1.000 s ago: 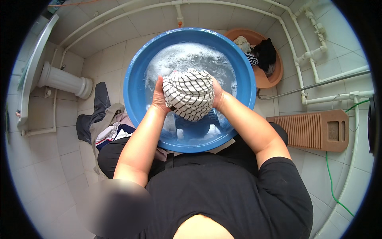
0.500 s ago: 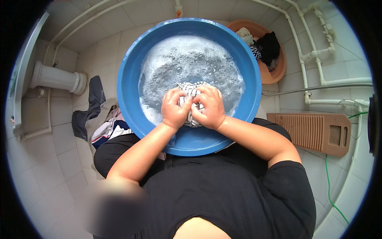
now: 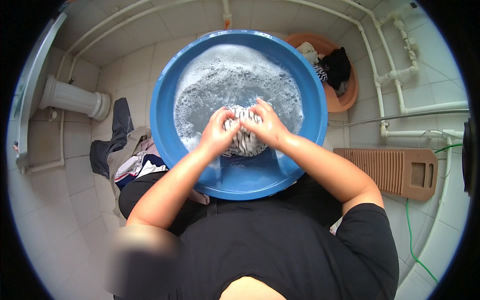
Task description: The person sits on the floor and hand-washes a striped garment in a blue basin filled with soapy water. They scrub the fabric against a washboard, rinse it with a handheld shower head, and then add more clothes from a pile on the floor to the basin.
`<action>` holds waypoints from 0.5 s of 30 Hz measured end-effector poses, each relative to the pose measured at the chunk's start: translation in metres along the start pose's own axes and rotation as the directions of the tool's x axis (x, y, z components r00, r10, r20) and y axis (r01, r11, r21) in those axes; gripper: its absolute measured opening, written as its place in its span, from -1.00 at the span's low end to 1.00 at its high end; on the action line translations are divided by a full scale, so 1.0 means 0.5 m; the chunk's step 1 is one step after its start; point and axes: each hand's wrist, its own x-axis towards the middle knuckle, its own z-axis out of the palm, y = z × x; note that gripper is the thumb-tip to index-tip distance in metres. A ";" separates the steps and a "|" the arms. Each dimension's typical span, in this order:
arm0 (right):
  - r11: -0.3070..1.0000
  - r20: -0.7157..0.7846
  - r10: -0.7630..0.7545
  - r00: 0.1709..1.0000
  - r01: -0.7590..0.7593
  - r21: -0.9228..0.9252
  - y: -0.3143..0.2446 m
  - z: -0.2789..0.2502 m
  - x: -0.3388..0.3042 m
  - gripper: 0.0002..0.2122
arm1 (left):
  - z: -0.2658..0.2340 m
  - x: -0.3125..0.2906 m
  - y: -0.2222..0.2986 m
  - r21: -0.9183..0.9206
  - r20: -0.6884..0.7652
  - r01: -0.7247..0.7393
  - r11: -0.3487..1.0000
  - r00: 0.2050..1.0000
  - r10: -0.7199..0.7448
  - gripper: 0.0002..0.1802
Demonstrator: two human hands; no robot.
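A wet, bunched-up cloth with black and white stripes [image 3: 245,142] sits between my two hands, at the near side of the foamy water in a large blue basin [image 3: 237,189]. My left hand [image 3: 218,134] is closed on the cloth's left side, its thumb pointing inward across the top. From the right, my right hand [image 3: 268,126] grips the bundle, thumb over the top and fingers along its far right side. Some fingertips are hidden by the cloth and suds. White foam [image 3: 220,65] covers much of the water beyond my hands.
An orange basin [image 3: 345,102] with clothes stands at the far right. On the right lies a brown ribbed washboard [image 3: 372,167], near a green cord [image 3: 412,235]. A pile of clothes [image 3: 135,152] rests on the tiled floor at left, below a white pedestal [image 3: 75,97]. Pipes run along the walls.
Both hands have loosened a little and spread apart around the striped cloth, which shows more between them and looks fuller. Darker water has opened in the foam beyond them.
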 end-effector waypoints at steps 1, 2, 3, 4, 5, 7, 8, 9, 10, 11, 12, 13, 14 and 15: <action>0.993 -0.089 -0.122 0.989 0.121 -0.013 -0.025 -0.004 -0.048 -0.51 | 0.018 -0.038 0.010 0.091 -0.149 -0.178 0.980 0.970 0.191 -0.70; 0.969 -0.124 -0.245 0.962 0.240 -0.054 -0.017 0.001 -0.068 -0.59 | 0.028 -0.055 0.027 0.127 -0.166 -0.250 0.960 0.949 0.269 -0.74; 0.930 -0.153 -0.365 0.918 0.353 -0.100 -0.006 0.006 -0.082 -0.66 | 0.034 -0.062 0.041 0.163 -0.181 -0.320 0.933 0.920 0.347 -0.78; 0.920 -0.243 -0.392 0.887 0.378 -0.105 0.003 0.019 -0.087 -0.74 | 0.042 -0.058 0.039 0.151 -0.156 -0.349 0.925 0.915 0.371 -0.80; 0.952 -0.208 -0.303 0.930 0.288 -0.102 0.009 0.023 -0.069 -0.74 | 0.045 -0.040 0.029 0.126 -0.095 -0.264 0.956 0.956 0.276 -0.78; 0.990 -0.127 -0.112 0.985 0.099 -0.105 0.029 0.023 0.001 -0.75 | 0.044 0.013 -0.013 0.093 0.034 -0.074 0.993 0.997 0.071 -0.73; 0.998 -0.064 0.008 0.998 -0.004 0.057 0.051 0.028 0.040 -0.74 | 0.044 0.041 -0.025 0.037 0.058 0.083 0.996 0.995 -0.085 -0.69; 0.972 0.014 0.108 0.994 -0.109 0.207 0.063 0.030 0.077 -0.73 | 0.042 0.072 -0.038 -0.016 0.083 0.234 0.972 0.969 -0.232 -0.65; 0.963 -0.025 0.178 0.984 -0.169 0.211 0.055 0.027 0.097 -0.70 | 0.048 0.093 -0.065 -0.001 0.032 0.265 0.964 0.964 -0.265 -0.58; 0.949 -0.064 0.247 0.967 -0.228 0.219 0.046 0.026 0.110 -0.66 | 0.056 0.108 -0.087 0.207 -0.111 0.156 0.966 0.985 -0.135 -0.50; 0.962 -0.123 0.263 0.957 -0.250 0.108 0.026 0.028 0.109 -0.58 | 0.053 0.111 -0.101 0.359 -0.049 0.155 0.920 0.988 -0.147 -0.46; 0.945 -0.039 0.322 0.946 -0.324 -0.046 0.010 0.013 0.105 -0.54 | 0.050 0.116 -0.112 0.503 0.008 0.142 0.852 0.986 -0.169 -0.42; 0.946 0.173 0.319 0.932 -0.323 -0.009 0.009 -0.007 0.098 -0.51 | -0.007 0.112 0.016 0.107 0.371 0.452 0.885 0.808 -0.458 -0.39; 0.948 0.391 0.284 0.875 -0.317 0.021 0.007 -0.019 0.087 -0.48 | -0.021 0.092 0.014 0.097 0.408 0.407 0.908 0.816 -0.409 -0.41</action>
